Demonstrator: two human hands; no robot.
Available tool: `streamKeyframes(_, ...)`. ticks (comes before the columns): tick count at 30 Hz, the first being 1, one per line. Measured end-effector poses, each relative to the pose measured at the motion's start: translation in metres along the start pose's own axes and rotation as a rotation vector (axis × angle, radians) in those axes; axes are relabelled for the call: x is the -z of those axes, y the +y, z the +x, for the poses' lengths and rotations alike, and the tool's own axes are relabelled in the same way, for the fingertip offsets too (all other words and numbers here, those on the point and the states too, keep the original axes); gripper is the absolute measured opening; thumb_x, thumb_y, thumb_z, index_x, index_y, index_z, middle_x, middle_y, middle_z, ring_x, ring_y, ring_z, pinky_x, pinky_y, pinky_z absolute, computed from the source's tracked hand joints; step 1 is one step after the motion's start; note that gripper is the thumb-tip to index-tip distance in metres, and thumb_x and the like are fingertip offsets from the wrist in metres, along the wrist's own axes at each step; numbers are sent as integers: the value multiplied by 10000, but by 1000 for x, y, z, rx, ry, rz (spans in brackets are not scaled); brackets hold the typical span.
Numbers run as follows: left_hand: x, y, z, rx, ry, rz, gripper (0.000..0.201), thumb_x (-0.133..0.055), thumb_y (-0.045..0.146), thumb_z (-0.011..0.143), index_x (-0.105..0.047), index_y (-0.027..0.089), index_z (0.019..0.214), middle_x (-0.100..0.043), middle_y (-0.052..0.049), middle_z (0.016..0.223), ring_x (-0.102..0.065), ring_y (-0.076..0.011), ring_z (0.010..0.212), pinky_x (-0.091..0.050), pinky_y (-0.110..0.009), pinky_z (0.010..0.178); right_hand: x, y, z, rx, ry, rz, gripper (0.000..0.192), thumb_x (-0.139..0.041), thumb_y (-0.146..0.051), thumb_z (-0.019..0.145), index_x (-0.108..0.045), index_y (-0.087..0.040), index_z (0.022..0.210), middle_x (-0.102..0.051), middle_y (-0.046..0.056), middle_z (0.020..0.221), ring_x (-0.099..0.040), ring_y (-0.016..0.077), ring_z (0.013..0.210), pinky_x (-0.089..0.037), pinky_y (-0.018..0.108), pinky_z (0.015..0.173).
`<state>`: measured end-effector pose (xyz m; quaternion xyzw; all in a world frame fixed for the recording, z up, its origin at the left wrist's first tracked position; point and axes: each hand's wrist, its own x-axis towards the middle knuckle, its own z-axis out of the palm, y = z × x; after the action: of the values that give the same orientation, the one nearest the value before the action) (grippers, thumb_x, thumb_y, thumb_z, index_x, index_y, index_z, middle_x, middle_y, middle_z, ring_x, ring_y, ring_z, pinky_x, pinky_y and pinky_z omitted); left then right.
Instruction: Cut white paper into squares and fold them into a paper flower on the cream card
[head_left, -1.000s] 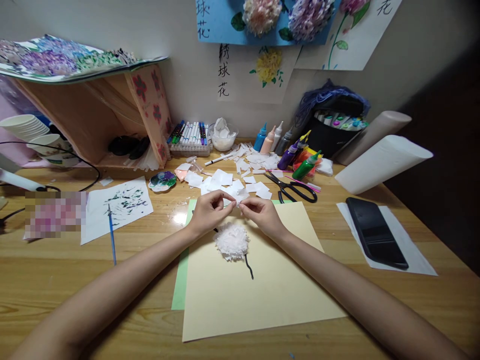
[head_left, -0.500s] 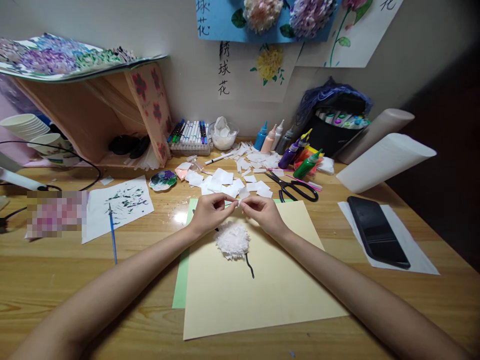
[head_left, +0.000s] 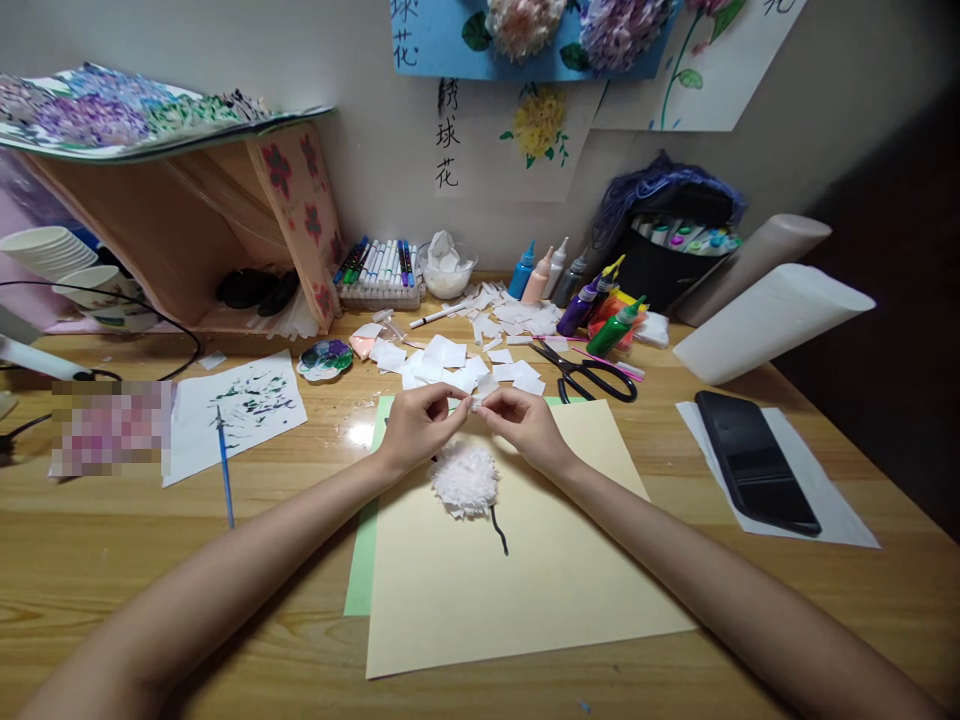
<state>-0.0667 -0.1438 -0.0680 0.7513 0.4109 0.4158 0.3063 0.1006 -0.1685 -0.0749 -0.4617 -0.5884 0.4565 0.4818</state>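
Note:
My left hand [head_left: 425, 425] and my right hand [head_left: 523, 425] meet fingertip to fingertip above the top of a cream sheet of paper [head_left: 540, 580]. Between them they pinch a small white piece of paper [head_left: 475, 402], mostly hidden by the fingers. Just below the hands, a fluffy white paper flower [head_left: 465, 480] lies on the cream sheet, with a dark drawn stem [head_left: 500, 532] running down from it. A green sheet [head_left: 360, 570] sticks out from under the cream one. Beyond my fingers lie many loose white paper squares [head_left: 444, 353].
Black scissors [head_left: 589, 378] lie right of the paper squares, near several paint bottles [head_left: 532, 275]. A phone [head_left: 754, 460] rests at the right. At the left are a paint-marked sheet [head_left: 240, 410], a blue brush [head_left: 226, 470] and a paint palette [head_left: 325, 360]. A marker tray [head_left: 379, 295] stands behind.
Both hands stay almost in place. The fingertips have shifted slightly around the small white paper, and a little more of it shows now.

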Motion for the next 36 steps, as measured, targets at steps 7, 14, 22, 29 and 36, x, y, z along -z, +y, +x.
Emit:
streamKeyframes(7, 1, -7, 10, 229, 127, -207, 204, -554, 358, 793, -547, 158, 756, -361, 67, 502, -318, -65, 456, -257, -189, 455, 2, 0, -1, 6, 20, 34, 169, -586, -268, 748, -483, -180, 648, -456, -26, 625, -416, 105, 577, -322, 244, 539)
streamKeyframes(14, 1, -7, 9, 257, 185, -74, 198, -530, 357, 802, -556, 164, 767, -383, 64, 506, -362, -77, 476, -281, -200, 488, 3, 1, 0, 0, 32, 43, 168, -560, -264, 759, -458, -182, 654, -432, -28, 625, -378, 98, 557, -290, 239, 510)
streamKeyframes(22, -1, -4, 4, 225, 85, 221, 147, -520, 310, 795, -569, 184, 733, -407, 60, 498, -403, -90, 492, -280, -211, 509, 4, 0, -4, 128, 223, -47, 118, -530, -251, 807, -482, -187, 721, -465, -14, 676, -434, 120, 631, -349, 258, 589)
streamKeyframes(29, -1, 1, 1, 171, 27, 275, 156, -533, 312, 789, -589, 196, 876, -409, 65, 511, -414, -92, 491, -277, -212, 505, 1, 1, -7, 160, 184, -98, 89, -508, -231, 822, -483, -195, 745, -464, -12, 695, -446, 129, 656, -357, 259, 598)
streamKeyframes(36, 0, 6, -2, -16, -77, 209, 230, -496, 340, 835, -674, 205, 890, -428, 50, 494, -358, -76, 469, -269, -212, 505, -2, 0, -4, 90, 47, -146, 95, -531, -255, 811, -524, -185, 746, -511, -1, 716, -466, 129, 655, -369, 255, 591)
